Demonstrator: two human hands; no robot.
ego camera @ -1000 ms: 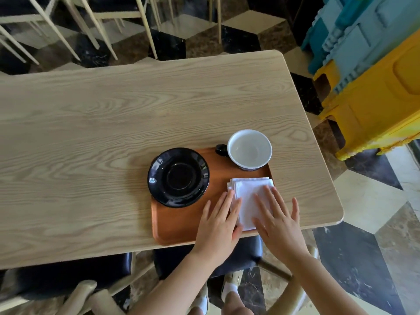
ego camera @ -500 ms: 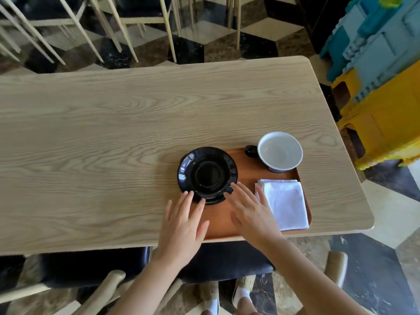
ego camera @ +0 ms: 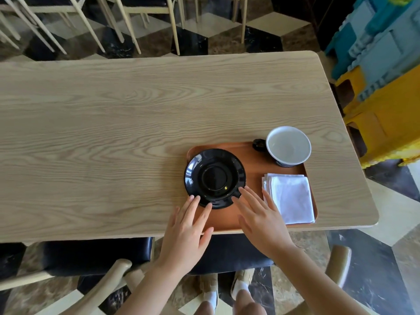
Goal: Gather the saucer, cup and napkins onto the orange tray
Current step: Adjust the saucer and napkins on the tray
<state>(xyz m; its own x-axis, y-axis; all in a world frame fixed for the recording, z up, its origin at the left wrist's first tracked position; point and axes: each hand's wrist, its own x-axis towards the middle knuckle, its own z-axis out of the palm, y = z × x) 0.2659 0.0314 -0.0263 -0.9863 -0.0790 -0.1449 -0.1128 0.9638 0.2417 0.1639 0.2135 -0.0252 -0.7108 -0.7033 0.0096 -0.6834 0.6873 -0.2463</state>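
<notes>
An orange tray (ego camera: 252, 173) lies at the near right of the wooden table. On its left end rests a black saucer (ego camera: 214, 178), slightly overhanging the tray's left edge. A cup (ego camera: 288, 145), white inside with a dark handle, stands at the tray's far right corner. Folded white napkins (ego camera: 291, 197) lie at the tray's near right. My left hand (ego camera: 188, 233) has its fingers spread, fingertips touching the saucer's near rim. My right hand (ego camera: 261, 219) is also flat and spread, fingertips at the saucer's near right rim, beside the napkins.
The wooden table (ego camera: 113, 137) stretches left and far. Dark-cushioned chairs (ego camera: 95, 255) sit under its near edge. Pale chair legs (ego camera: 127, 21) stand beyond the far edge. Yellow and blue plastic crates (ego camera: 384, 83) are stacked at the right.
Both hands left the napkins and moved left to the saucer's near rim. The view has shifted, so the tray appears further right.
</notes>
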